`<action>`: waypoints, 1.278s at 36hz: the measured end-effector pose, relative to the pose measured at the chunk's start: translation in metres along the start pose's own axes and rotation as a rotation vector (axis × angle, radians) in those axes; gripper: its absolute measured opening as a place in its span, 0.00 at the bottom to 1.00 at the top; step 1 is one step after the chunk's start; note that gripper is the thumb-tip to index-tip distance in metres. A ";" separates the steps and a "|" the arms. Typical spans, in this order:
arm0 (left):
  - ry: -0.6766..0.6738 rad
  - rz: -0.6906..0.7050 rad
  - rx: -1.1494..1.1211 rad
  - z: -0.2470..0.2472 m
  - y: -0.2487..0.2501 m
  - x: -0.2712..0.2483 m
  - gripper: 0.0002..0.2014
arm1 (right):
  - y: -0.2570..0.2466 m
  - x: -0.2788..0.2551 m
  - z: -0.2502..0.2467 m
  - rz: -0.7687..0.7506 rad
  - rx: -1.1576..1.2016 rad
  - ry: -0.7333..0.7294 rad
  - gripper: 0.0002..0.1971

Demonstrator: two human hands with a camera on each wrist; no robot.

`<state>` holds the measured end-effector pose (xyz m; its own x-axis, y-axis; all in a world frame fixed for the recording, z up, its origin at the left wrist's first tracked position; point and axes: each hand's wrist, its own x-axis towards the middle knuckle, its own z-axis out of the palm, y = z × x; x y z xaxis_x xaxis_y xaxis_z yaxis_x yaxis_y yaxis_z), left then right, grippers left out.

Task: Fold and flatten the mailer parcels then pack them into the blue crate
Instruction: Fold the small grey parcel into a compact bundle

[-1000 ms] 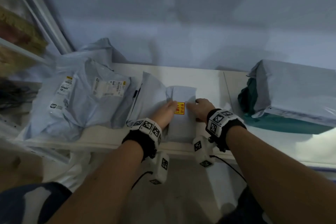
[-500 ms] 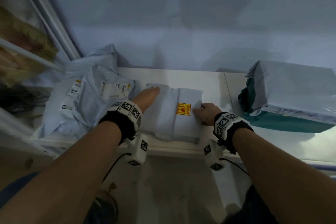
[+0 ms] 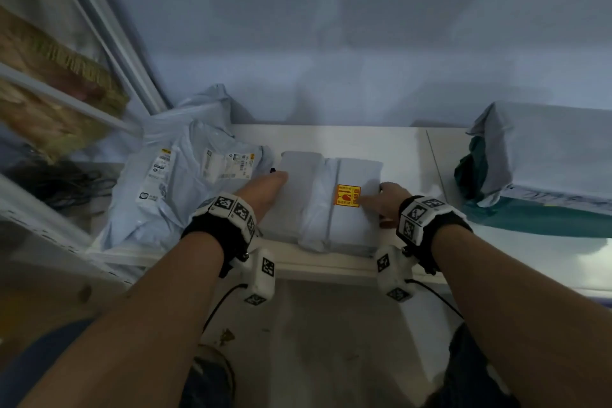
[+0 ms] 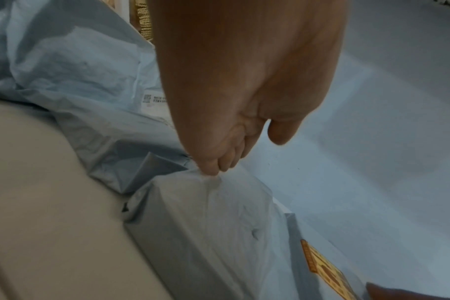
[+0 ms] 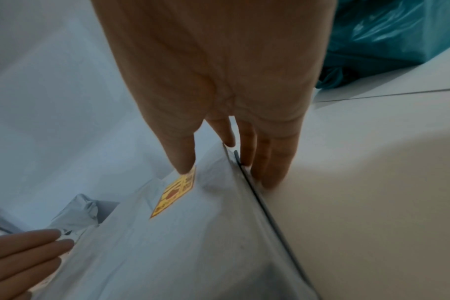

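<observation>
- Far left: a shelf (image 3: 49, 89) frame stands beside the bench (image 3: 390, 146).
- Left end of the bench: a loose pile (image 3: 185, 182) of pale blue mailers lies crumpled, with white labels (image 3: 228, 164) facing up.
- Left hand (image 3: 261, 192): flat, fingers straight and together, pressing down on the left part of the folded mailer (image 3: 331, 205). In the left wrist view the fingertips (image 4: 213, 166) touch the mailer's far left corner. It grips nothing.
- Centre: the folded mailer lies flat on the bench at its front edge, just beside the pile. A fold line runs front to back along its middle. A yellow sticker (image 3: 346, 196) sits on the right half.
- Right hand (image 3: 384, 199): fingers straight. The thumb (image 5: 181, 158) presses on the mailer next to the sticker, and the other fingers (image 5: 272, 162) lie on the bench against the mailer's right edge. It grips nothing.
- Right end of the bench: a grey parcel (image 3: 556, 149) rests on a teal bag (image 3: 546, 219), well apart from the folded mailer.
</observation>
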<state>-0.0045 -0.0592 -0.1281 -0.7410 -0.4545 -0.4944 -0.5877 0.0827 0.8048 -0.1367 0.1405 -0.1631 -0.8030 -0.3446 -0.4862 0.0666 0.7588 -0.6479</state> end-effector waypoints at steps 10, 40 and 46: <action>-0.024 0.129 0.632 0.013 -0.013 0.003 0.23 | -0.006 -0.006 0.031 -0.404 -0.639 0.104 0.35; -0.058 0.381 1.011 0.030 -0.012 0.010 0.29 | -0.047 -0.007 0.028 -0.475 -0.651 0.091 0.18; -0.007 0.462 1.057 0.027 -0.008 0.008 0.28 | -0.051 0.013 0.040 -0.439 -0.741 0.116 0.26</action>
<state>-0.0149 -0.0399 -0.1474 -0.9562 -0.1825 -0.2288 -0.2361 0.9429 0.2347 -0.1267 0.0755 -0.1598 -0.7239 -0.6624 -0.1929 -0.6335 0.7489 -0.1944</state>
